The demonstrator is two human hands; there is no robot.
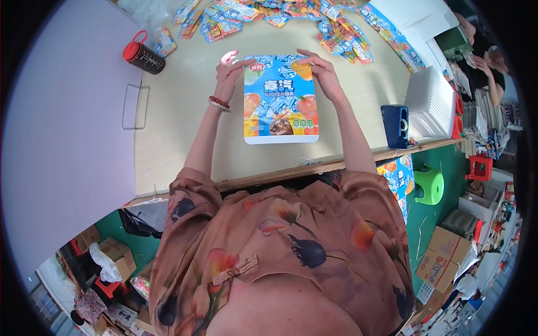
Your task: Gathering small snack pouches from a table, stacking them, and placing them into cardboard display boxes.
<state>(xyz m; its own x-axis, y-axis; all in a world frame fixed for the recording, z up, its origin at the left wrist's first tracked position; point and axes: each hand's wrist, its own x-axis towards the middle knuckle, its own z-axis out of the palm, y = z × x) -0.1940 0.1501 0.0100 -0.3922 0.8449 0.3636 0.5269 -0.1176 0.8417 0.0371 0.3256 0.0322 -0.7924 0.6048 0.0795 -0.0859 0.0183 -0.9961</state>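
Note:
A flat-looking blue carton printed with fruit, ice and a cola drink sits upright to me on the pale table, its white edge toward me. My left hand is at its far left corner, an outstretched finger lying along the top edge and the other fingers partly curled. At the far right corner, my right hand grips the edge, fingers over the printed face. A beaded bracelet circles my left wrist. The undersides of both grips are hidden.
Colourful small packets are heaped along the far side. To the left are a dark bottle with red lid and a wire frame. On the right stand a blue tape dispenser and stacked clear trays; another person works beyond.

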